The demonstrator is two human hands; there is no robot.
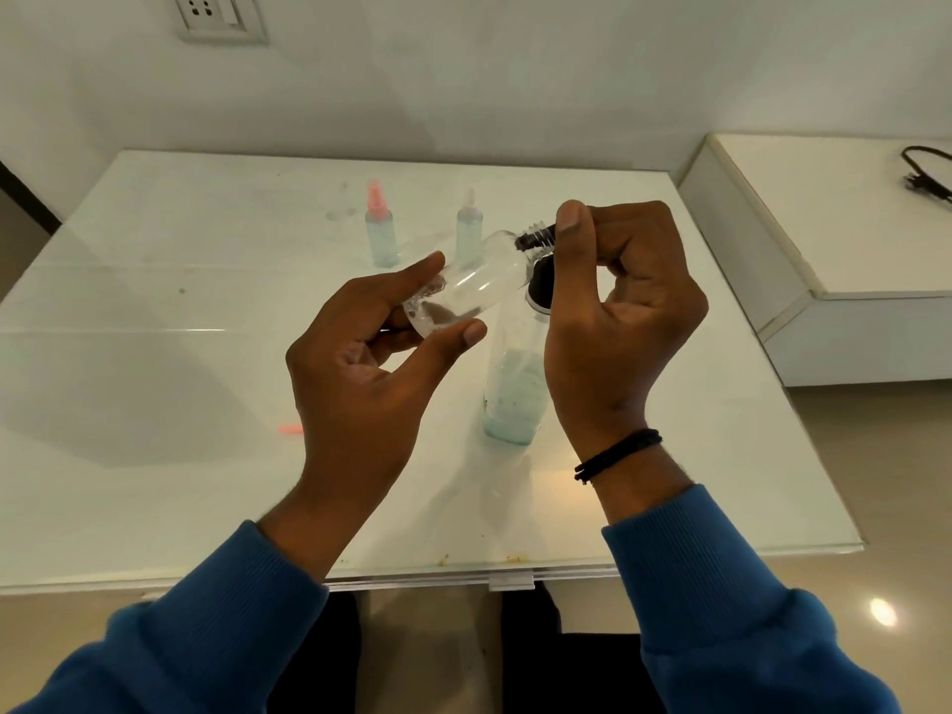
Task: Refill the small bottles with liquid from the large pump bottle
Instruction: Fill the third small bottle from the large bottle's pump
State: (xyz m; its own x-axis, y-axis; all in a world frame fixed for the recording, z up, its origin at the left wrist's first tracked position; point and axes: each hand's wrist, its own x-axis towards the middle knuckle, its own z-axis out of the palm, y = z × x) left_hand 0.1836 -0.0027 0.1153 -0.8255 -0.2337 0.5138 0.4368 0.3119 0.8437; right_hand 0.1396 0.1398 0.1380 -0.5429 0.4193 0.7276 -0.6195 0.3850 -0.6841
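Head view shows a white table with a large bottle standing near its middle, partly filled with pale liquid. Above it the left hand pinches a small clear bottle, tilted, while the right hand grips a black cap at its neck. Uncapping seems under way; filling likely follows. Two small bottles stand behind, well apart from the table's edges.
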